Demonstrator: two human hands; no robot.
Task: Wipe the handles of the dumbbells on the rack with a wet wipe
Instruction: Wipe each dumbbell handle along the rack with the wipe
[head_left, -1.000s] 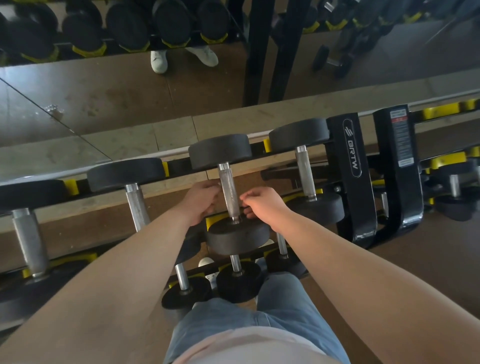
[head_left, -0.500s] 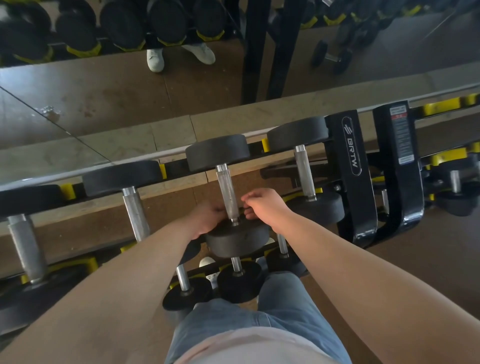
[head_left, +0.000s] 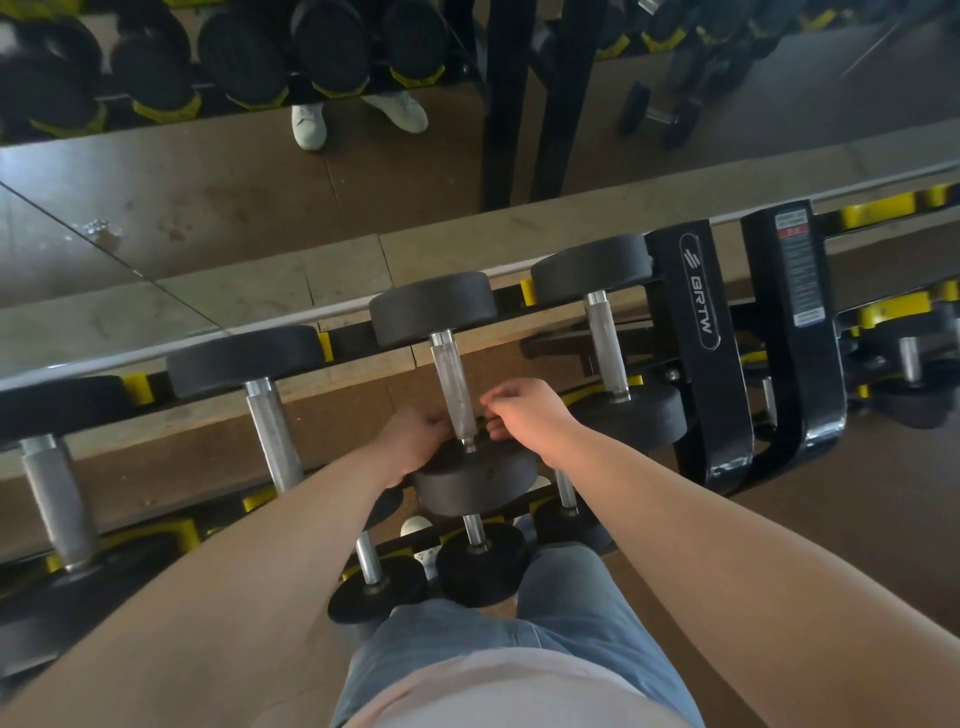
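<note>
Wiping step in hand, we judge: left hand (head_left: 420, 437) and right hand (head_left: 530, 415) flank the near end of the knurled silver dumbbell handle (head_left: 451, 382) on the black-and-yellow rack (head_left: 696, 332). Each grip is curled; wipe unseen, so we cannot tell what it pinches. Next: stroke toward far head.

**Fingertips Out of Sight**

The fingertips of the left hand (head_left: 421, 436) and right hand (head_left: 524, 415) are hidden at the handle (head_left: 451, 384), so their grip cannot be told. The warning label (head_left: 797, 270) is too small to read. The frame edge cuts the leftmost dumbbell (head_left: 52, 499).
</note>
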